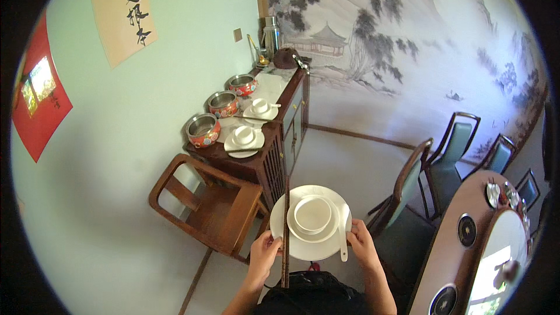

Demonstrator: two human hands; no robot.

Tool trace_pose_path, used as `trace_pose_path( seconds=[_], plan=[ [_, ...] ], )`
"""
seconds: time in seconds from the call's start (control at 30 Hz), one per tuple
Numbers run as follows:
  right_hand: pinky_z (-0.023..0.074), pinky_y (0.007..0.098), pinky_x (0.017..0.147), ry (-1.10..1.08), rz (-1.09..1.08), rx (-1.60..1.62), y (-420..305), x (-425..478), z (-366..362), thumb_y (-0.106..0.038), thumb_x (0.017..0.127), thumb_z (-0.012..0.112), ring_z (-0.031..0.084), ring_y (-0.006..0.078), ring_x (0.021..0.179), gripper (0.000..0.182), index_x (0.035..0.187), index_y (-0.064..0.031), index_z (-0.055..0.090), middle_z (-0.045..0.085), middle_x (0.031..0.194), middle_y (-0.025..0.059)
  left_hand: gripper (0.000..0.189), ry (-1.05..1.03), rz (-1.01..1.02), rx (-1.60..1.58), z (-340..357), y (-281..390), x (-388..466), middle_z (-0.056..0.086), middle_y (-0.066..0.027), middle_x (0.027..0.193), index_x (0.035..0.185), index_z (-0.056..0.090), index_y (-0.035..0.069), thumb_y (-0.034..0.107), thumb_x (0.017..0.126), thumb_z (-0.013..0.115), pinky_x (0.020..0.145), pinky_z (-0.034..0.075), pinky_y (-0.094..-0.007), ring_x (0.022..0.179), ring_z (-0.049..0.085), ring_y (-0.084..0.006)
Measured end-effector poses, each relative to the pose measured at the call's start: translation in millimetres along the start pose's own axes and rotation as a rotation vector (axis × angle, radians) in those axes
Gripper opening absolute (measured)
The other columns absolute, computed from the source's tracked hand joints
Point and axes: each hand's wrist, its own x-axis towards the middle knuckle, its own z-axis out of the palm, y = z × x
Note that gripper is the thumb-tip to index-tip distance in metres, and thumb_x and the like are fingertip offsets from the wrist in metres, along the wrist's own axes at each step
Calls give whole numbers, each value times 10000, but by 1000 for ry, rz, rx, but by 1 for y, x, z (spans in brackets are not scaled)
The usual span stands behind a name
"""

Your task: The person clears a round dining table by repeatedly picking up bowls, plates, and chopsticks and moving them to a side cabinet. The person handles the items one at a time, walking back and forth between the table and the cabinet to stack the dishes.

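Observation:
A white plate (315,251) is held level before me between both hands. My left hand (264,256) grips its left rim, and my right hand (363,245) grips its right rim. On the plate sits a saucer (313,237) with a small white bowl (313,214) in it. A white spoon (343,232) lies at the right, its handle passing over the plate's near rim. Dark chopsticks (286,227) lie along the left side, close to my left hand, and stick out past the plate at both ends.
A dark wooden sideboard (271,140) stands ahead with two more place settings, several red floral pots (203,130) and a thermos flask (271,37). A wooden armchair (218,223) is at the left. At the right are a round table (442,245) and several chairs (461,140).

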Motion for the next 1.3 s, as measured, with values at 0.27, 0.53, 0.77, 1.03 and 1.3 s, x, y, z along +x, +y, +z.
trace_pose_path(
  seconds=[0.27, 0.53, 0.77, 1.03, 1.3],
  plan=[
    [423, 237, 658, -38, 55, 6, -8, 125, -49, -26, 831, 408, 521, 103, 733, 276, 1098, 39, 381, 559, 803, 72, 244, 26, -3, -48, 66, 24, 106, 561, -69, 802, 961, 519, -48, 132, 796, 519, 609, 472, -252, 714, 557, -127],
    [421, 248, 672, -48, 104, 64, -1, 265, -74, -29, 833, 402, 504, 105, 717, 280, 1103, 39, 371, 550, 799, 75, 227, 21, 23, -77, 106, 29, 243, 558, -77, 797, 962, 522, -44, 112, 796, 515, 604, 474, -252, 694, 564, -136],
    [426, 246, 653, -57, 64, 22, 4, 412, -84, -66, 829, 419, 521, 101, 698, 287, 1102, 17, 394, 560, 798, 58, 187, 5, 18, -84, 135, 73, 374, 550, -60, 799, 939, 519, -15, 115, 805, 506, 626, 465, -263, 718, 546, -129],
    [426, 248, 686, -200, 96, 20, 10, 568, -78, -79, 829, 443, 526, 112, 735, 283, 1098, 1, 400, 567, 828, 65, 202, 85, 17, -160, 149, 94, 506, 542, -59, 805, 977, 512, -16, 110, 820, 500, 624, 472, -252, 706, 548, -127],
    [419, 268, 741, -507, 136, -1, 50, 736, -59, -87, 826, 456, 520, 119, 769, 307, 1115, -8, 389, 556, 820, 56, 172, 327, 49, -303, 155, 95, 607, 525, -58, 767, 930, 522, -18, 85, 793, 512, 615, 489, -276, 686, 551, -139]
  ],
)
